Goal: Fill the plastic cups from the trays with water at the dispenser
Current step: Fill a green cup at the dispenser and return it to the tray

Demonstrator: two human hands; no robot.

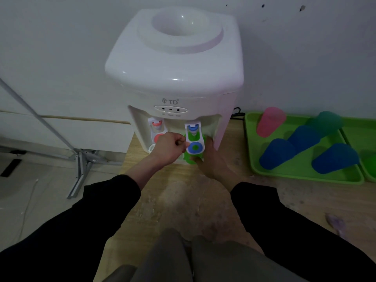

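Right hand (211, 157) holds green cup (190, 158) under "TD" dispenser (175, 64).

The dispenser (175, 78) stands on the table (183, 200) against the wall (61, 37). To its right lies a tray (301, 176) holding several cups (335, 157). A cup (190, 159) sits under the right tap (194, 139).

Bare wooden floor (183, 200) before dispenser (175, 64); tray (305, 177) rightward
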